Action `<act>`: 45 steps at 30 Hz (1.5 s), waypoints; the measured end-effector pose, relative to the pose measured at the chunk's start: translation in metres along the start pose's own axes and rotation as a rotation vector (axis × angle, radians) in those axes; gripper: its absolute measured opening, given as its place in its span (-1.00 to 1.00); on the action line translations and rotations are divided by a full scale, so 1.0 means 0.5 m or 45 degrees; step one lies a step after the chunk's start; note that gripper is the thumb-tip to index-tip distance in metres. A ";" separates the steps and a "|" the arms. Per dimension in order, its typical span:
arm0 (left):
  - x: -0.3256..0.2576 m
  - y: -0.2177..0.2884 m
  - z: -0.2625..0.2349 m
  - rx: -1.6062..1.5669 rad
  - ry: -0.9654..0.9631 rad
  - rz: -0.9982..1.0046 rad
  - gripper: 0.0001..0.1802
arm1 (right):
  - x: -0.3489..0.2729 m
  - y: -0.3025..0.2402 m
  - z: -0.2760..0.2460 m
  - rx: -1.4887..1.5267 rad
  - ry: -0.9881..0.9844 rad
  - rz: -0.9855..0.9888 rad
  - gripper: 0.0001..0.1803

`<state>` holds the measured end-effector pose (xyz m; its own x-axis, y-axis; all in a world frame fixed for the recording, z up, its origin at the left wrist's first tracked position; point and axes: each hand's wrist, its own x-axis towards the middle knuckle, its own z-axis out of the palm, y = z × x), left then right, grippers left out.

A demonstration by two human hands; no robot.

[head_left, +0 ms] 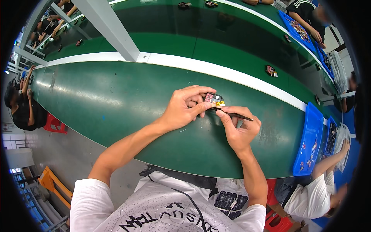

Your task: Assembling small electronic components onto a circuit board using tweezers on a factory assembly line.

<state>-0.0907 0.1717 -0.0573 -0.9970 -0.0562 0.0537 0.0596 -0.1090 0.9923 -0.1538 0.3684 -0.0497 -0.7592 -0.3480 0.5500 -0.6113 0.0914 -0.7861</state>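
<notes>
My left hand (184, 106) is closed on a small electronic device (214, 98), an open dark casing with a reddish circuit board, a round pale part and a yellow piece showing. Between the thumb and fingers of my right hand (241, 127) is a thin black pen-like tool (239, 115). It slants toward the lower edge of the device, where its tip meets the left fingertips; whether it is tweezers I cannot tell. Both hands are above the green tabletop (135, 91), near its middle.
Past a white rail (174, 62), a green conveyor belt (162, 42) carries several similar devices, one (271, 70) at right. A grey metal post (110, 29) rises at left. On the right, a blue tray (308, 139) holds small parts beside a person in white (309, 197). Other people sit along the line.
</notes>
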 end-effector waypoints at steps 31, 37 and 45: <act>0.004 -0.002 -0.008 -0.084 -0.075 -0.046 -0.62 | 0.001 0.003 0.001 0.020 -0.007 0.069 -0.85; 0.004 -0.005 -0.006 -0.093 -0.076 -0.015 -0.64 | 0.001 -0.001 0.000 -0.028 -0.027 0.038 -0.85; 0.004 -0.008 -0.006 -0.090 -0.077 -0.065 -0.71 | -0.001 -0.004 0.004 -0.095 -0.063 -0.005 -0.85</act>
<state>-0.0926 0.1689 -0.0616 -0.9999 0.0113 0.0124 0.0101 -0.1800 0.9836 -0.1518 0.3663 -0.0487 -0.7460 -0.3938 0.5371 -0.6307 0.1587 -0.7596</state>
